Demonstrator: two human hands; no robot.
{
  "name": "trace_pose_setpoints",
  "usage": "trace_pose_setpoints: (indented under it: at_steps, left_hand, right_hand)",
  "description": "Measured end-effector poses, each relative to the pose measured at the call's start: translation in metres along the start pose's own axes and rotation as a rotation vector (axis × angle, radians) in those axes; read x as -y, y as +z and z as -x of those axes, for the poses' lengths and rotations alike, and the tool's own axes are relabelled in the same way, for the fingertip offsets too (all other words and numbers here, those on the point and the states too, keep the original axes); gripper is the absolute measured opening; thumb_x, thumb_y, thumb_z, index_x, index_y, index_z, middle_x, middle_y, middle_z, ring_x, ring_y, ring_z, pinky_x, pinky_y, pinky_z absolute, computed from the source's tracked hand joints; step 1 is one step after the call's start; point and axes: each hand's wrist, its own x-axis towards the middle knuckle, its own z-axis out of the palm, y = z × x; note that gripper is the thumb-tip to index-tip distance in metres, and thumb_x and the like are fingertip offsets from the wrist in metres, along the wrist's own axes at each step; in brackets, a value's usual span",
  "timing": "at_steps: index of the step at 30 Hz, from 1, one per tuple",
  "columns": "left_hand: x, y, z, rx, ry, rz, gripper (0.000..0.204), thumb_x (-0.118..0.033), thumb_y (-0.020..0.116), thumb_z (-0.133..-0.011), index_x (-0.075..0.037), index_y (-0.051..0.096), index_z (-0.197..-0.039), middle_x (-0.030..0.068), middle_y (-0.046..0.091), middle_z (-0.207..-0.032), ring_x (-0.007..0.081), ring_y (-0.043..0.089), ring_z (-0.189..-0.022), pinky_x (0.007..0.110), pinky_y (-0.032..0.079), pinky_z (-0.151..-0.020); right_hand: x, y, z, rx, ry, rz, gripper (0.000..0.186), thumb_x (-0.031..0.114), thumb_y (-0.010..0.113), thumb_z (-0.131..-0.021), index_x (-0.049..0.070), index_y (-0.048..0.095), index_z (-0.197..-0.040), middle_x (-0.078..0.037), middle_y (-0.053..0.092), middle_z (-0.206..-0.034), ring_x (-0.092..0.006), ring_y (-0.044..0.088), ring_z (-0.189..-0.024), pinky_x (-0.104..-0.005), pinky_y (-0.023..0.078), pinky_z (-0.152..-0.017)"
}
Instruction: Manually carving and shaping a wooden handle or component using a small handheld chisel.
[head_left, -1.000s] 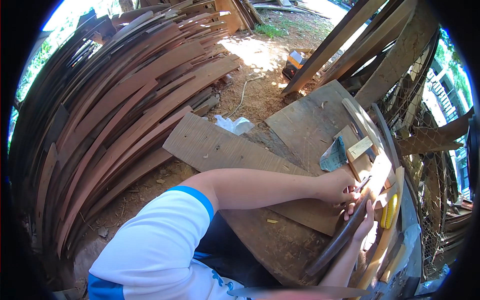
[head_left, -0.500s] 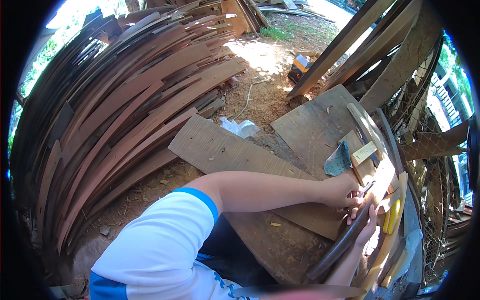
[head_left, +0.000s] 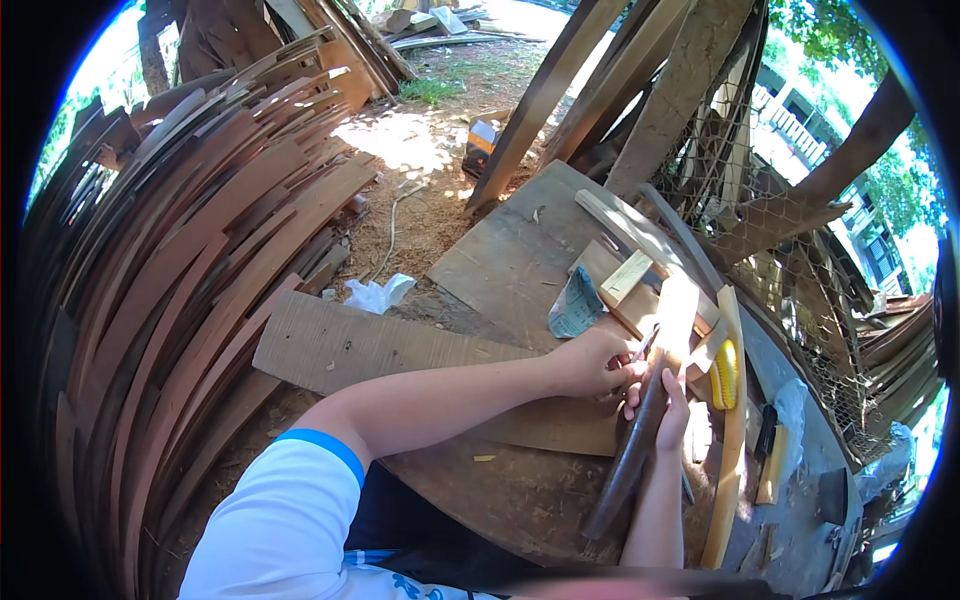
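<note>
A dark brown, smooth, slightly curved piece (head_left: 614, 492), apparently wood, slants over the worktable (head_left: 500, 230). My right hand (head_left: 674, 412) is closed round its upper part, the thumb along its right side. Bent toward the same end, my left hand (head_left: 600, 364) has its fingers pinched together. Between them is a thin, narrow tool (head_left: 648, 342) whose exact kind I cannot make out. Pale wood blocks (head_left: 625, 278) and a folded piece of printed paper (head_left: 577, 304) lie just beyond my hands. A wide grained board (head_left: 340, 345) passes beneath my left forearm.
A long pale wood strip (head_left: 727, 480) and a yellow oblong object (head_left: 724, 376) are right of my hands. Stacked planks (head_left: 200, 270) fill the left side. Leaning beams (head_left: 560, 95) and wire mesh (head_left: 790, 230) stand beyond the table. A white plastic bag (head_left: 380, 294) lies near the board.
The view has swung right, so the scene sits further left and more of the table's right side shows. Both hands keep their hold on the dark brown piece and thin tool.
</note>
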Motion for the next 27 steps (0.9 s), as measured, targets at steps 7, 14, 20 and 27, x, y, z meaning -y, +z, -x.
trace_pose_setpoints:
  at_steps: [7,14,20,27]
  left_hand:
    - [0.002,-0.003,0.0,-0.008,0.001,-0.012,0.027,-0.021,0.069,-0.094,0.005,0.068,-0.09,0.0187,0.071,-0.077,0.0263,0.071,-0.071,0.038,0.054,-0.066]
    - [-0.001,-0.005,0.0,0.034,-0.029,-0.034,0.028,-0.023,0.068,-0.096,0.005,0.069,-0.091,0.0189,0.072,-0.08,0.0268,0.074,-0.075,0.038,0.056,-0.071]
    - [0.006,0.0,-0.001,0.005,-0.008,-0.051,0.028,-0.024,0.069,-0.095,0.005,0.069,-0.091,0.0193,0.071,-0.079,0.0271,0.073,-0.075,0.039,0.055,-0.07]
    - [0.002,-0.001,0.0,-0.004,-0.004,-0.034,0.028,-0.024,0.069,-0.095,0.004,0.07,-0.091,0.0199,0.071,-0.079,0.0279,0.073,-0.075,0.038,0.055,-0.07]
  right_hand:
    - [0.005,0.021,0.006,-0.083,-0.023,0.01,0.031,0.033,0.055,-0.104,0.003,0.056,-0.105,-0.01,0.06,-0.081,-0.0217,0.062,-0.065,-0.0337,0.052,-0.05]
    - [0.001,0.006,0.002,-0.021,0.043,0.036,0.033,0.035,0.053,-0.105,0.002,0.058,-0.104,-0.01,0.059,-0.077,-0.0215,0.061,-0.064,-0.0338,0.052,-0.055]
    - [-0.002,0.001,-0.002,0.013,0.012,-0.005,0.038,0.029,0.057,-0.101,-0.001,0.045,-0.121,-0.013,0.058,-0.091,-0.0248,0.062,-0.063,-0.0369,0.052,-0.051]
    - [0.006,0.018,0.006,-0.035,0.009,0.025,0.034,0.034,0.056,-0.102,0.001,0.053,-0.111,-0.013,0.058,-0.08,-0.0246,0.06,-0.061,-0.0349,0.05,-0.053]
